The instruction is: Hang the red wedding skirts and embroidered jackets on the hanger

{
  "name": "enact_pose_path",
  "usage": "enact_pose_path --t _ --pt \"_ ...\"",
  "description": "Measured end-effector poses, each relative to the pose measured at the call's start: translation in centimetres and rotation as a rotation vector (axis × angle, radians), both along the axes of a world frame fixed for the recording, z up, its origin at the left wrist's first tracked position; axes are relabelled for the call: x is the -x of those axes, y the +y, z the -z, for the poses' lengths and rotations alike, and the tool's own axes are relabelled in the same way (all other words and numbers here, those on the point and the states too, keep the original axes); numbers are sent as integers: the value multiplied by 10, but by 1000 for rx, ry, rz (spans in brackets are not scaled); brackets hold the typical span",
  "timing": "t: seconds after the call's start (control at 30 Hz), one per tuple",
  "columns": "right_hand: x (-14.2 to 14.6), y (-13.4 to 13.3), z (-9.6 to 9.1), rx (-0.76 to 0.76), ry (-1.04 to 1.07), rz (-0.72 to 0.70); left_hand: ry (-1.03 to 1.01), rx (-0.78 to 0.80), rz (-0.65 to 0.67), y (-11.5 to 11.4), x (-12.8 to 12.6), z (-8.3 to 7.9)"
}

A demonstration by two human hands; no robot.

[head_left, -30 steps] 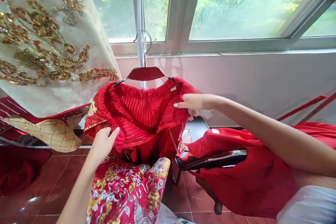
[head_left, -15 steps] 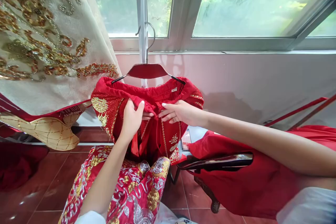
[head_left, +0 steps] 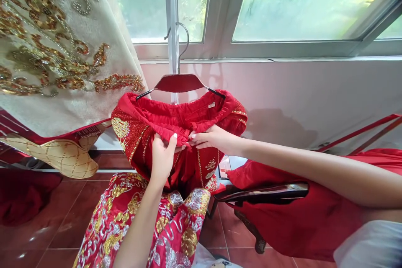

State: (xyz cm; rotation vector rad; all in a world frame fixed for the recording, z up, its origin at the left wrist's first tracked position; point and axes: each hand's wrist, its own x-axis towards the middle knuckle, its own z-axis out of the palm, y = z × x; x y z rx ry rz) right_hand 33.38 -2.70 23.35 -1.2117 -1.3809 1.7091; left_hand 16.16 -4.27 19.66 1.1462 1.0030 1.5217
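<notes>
A red skirt (head_left: 133,134) with gold embroidery hangs by its gathered waistband from a dark red hanger (head_left: 179,83), whose metal hook goes over an upright pole. At the front of the waistband, my left hand (head_left: 163,150) is closed on the cloth, thumb on top and fingers beneath. Close beside it, my right hand (head_left: 216,139) pinches the other front edge of the same waistband. The two edges nearly meet between my fingertips. Inside the back of the waistband shows a small white label (head_left: 211,104).
Below lies red cloth with gold and silver embroidery (head_left: 125,213). At the left hangs a cream cloth (head_left: 119,92) with gold sequins, above a tan quilted piece (head_left: 67,161). Red cloth (head_left: 301,226) drapes over a dark wooden chair (head_left: 266,192) at the right. Windows (head_left: 298,8) stand behind.
My hands have come closer together at the front of the waistband. My right fingers, spread along the edge before, now pinch it. The view has shifted slightly.
</notes>
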Motion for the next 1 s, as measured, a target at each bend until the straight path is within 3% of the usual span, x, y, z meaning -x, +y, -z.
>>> enact_pose_path --t 0.1,0.47,0.63,0.77,0.9,1.0 --pt "3 -5 -3 -71 -41 12 -12 6 -1 -4 -1 4" --pt "12 -15 -5 -37 -136 -2 54 -24 -67 -13 -8 17" --pt "12 -22 -14 -115 -217 -104 82 -70 -140 -10 -3 27" --pt "5 -24 -27 -77 -261 -334 29 -79 -198 3 19 34" --pt "-3 -22 -33 -72 -258 -443 -74 -78 -349 6 38 26" --pt "-2 -22 -30 -87 -183 -406 22 25 -185 -9 36 11"
